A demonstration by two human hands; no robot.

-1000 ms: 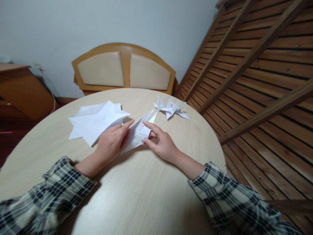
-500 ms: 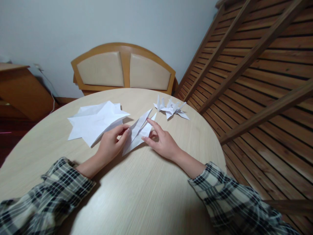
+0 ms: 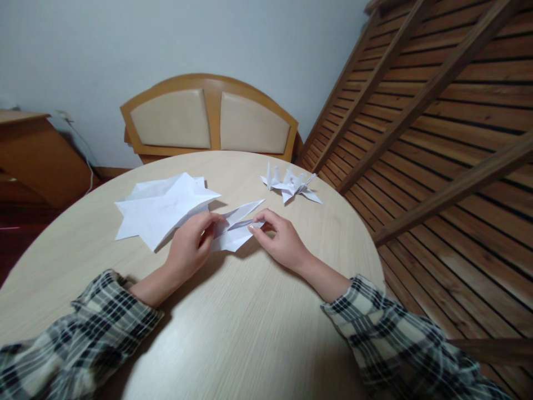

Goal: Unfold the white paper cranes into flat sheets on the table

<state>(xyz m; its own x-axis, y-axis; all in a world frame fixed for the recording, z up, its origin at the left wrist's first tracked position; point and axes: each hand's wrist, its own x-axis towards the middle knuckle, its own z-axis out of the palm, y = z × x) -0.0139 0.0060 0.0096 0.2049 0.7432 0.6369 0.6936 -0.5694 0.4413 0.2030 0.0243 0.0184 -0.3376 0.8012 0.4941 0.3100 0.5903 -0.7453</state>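
Note:
A partly folded white paper piece (image 3: 236, 225) lies between my two hands just above the round pale wooden table (image 3: 233, 328). My left hand (image 3: 189, 247) pinches its left end with curled fingers. At the right end, my right hand (image 3: 280, 240) grips a narrow flap between thumb and fingers. Both wrists rest near the tabletop.
A loose stack of white paper sheets (image 3: 160, 208) lies to the left of my hands. Finished folded paper cranes (image 3: 291, 184) sit at the far right of the table. A wooden chair (image 3: 208, 116) stands behind the table, and slatted wood panels (image 3: 437, 139) fill the right side.
The paper piece has been folded flatter and turned more level. My right hand went from an outstretched finger on the paper to a pinch on its flap. My left hand closed in on the left end.

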